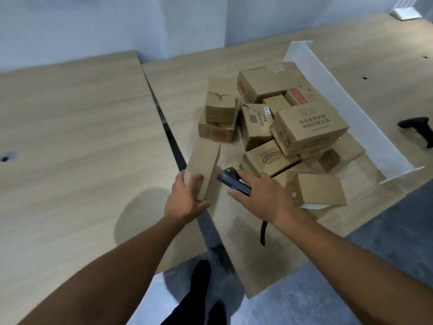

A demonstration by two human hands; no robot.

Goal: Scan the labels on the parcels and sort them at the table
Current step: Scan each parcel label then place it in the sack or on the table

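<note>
My left hand (185, 198) grips the near end of a long plain cardboard parcel (203, 164), held tilted just above the wooden table (77, 141). My right hand (260, 195) holds a dark handheld scanner (234, 180) with a blue button, its head turned toward the parcel's side. A black strap (263, 233) hangs below that hand. Behind and to the right lies a pile of several brown parcels (281, 123), some with printed text or red labels; one small box (316, 190) sits by my right wrist.
A white divider panel (346, 106) stands along the pile's right side. A second black scanner (419, 127) lies beyond it at the right edge. A dark gap (168, 137) runs between two tabletops. Grey floor and my dark trouser leg (196, 294) show below.
</note>
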